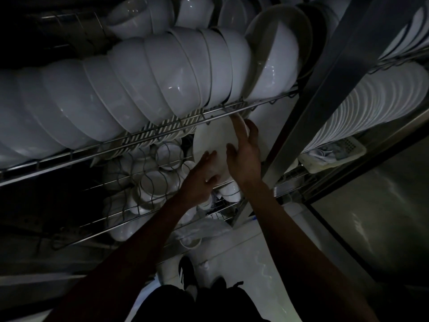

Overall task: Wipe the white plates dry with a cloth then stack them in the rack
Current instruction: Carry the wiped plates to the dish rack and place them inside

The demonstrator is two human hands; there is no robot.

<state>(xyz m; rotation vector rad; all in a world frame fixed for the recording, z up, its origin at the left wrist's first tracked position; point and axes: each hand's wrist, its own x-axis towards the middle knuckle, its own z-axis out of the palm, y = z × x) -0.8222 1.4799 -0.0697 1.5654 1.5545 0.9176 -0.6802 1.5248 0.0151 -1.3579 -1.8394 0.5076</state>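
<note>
White plate (210,139) held in both my hands, left hand (201,176) and right hand (243,154) gripping its edges beneath the wire rack (144,135).

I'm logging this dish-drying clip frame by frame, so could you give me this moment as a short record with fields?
setting: dim wire dish rack
left hand: left hand grips the lower edge of a white plate
right hand: right hand holds the plate's right rim
plate position: just under the upper shelf's front rail
upper shelf: row of white bowls on edge
right side: stacked plates
cloth: not visible in either hand
</note>
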